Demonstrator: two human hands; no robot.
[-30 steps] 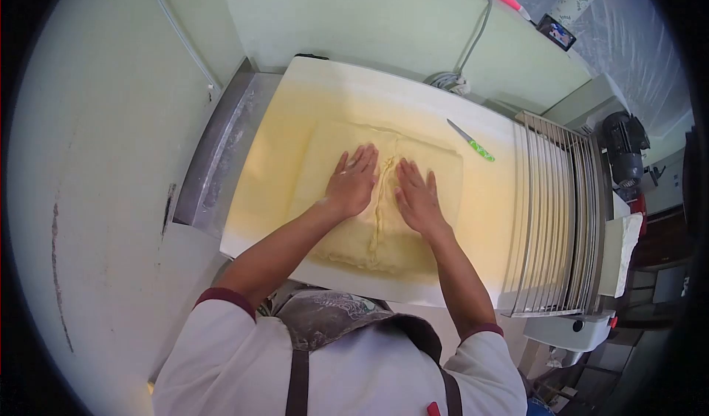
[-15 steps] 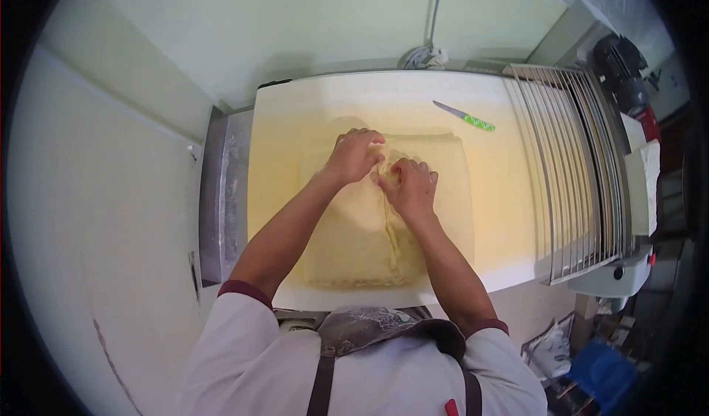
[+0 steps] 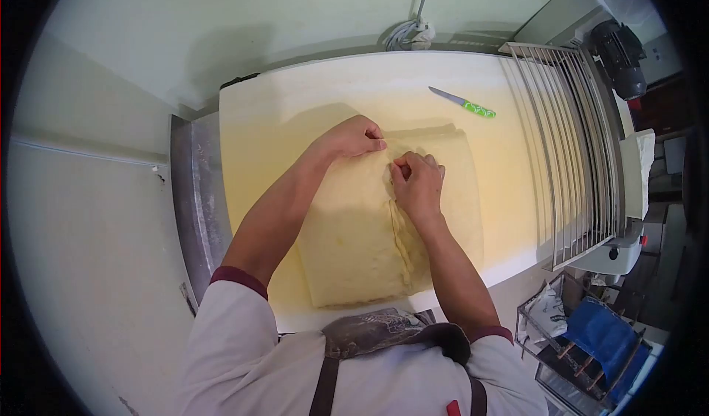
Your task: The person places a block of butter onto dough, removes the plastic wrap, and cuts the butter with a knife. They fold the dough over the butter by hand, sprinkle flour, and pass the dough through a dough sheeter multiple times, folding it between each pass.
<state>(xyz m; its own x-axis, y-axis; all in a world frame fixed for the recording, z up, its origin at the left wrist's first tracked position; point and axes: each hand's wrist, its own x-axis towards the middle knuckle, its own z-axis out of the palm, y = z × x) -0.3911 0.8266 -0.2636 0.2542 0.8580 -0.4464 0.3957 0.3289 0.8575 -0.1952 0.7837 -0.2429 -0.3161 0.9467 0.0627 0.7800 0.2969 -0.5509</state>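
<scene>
A large folded sheet of pale dough [image 3: 347, 231] lies flat before me, with a raised seam [image 3: 401, 242] running down it where two edges meet. My left hand [image 3: 358, 137] is at the far end of the seam, thumb and fingers closed in a pinch on the dough's edge. Just right of it and slightly nearer, my right hand [image 3: 419, 185] pinches dough along the same seam. The fingers partly hide the dough between them.
A knife with a green patterned handle [image 3: 478, 108] lies on the pale work surface [image 3: 509, 187] beyond the dough. A metal bar guard [image 3: 565, 157] stands at the right, beside a motor [image 3: 619, 58]. A coiled cable [image 3: 405, 35] rests by the wall.
My left hand's fingers have closed from a looser curl into a pinch, and the hands are slightly further apart. The head view has shifted.
</scene>
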